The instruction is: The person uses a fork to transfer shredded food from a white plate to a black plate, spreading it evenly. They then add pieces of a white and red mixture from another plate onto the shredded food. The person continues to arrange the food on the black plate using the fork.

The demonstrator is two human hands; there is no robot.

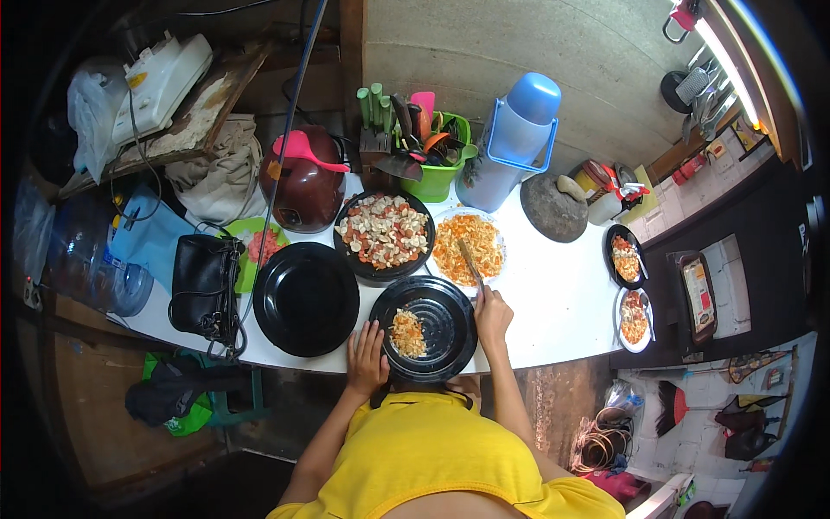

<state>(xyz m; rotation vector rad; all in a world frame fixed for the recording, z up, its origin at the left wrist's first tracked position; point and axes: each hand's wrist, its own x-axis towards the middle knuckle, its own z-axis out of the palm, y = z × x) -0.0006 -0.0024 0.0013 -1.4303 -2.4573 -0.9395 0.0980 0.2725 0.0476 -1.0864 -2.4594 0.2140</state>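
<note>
The slim utensil (470, 263), its tip in the orange-and-white food (449, 246), points to eleven o'clock from the gripping fingers of the right hand (494, 317), while the left hand (367, 362), fingers stretched, is at nine o'clock of the grooved black plate (451, 336).

— What is gripped in the right hand (493, 317)?
— A slim brown utensil (471, 264); its far end is sunk in the orange-and-white shredded food (450, 237) that is heaped on a white plate (499, 278).
— And where is the left hand (368, 357) placed?
— It is laid with fingers extended at the left rim of a ridged black plate (451, 339), on which a small mound of similar food (407, 334) is set left of centre.
— What is seen around them?
— A smooth black plate (307, 298) is placed to the left; behind, a black dish (380, 275) is filled with red and pale slices (383, 229). A blue-capped thermos (510, 147) is stood beyond the white plate.
</note>
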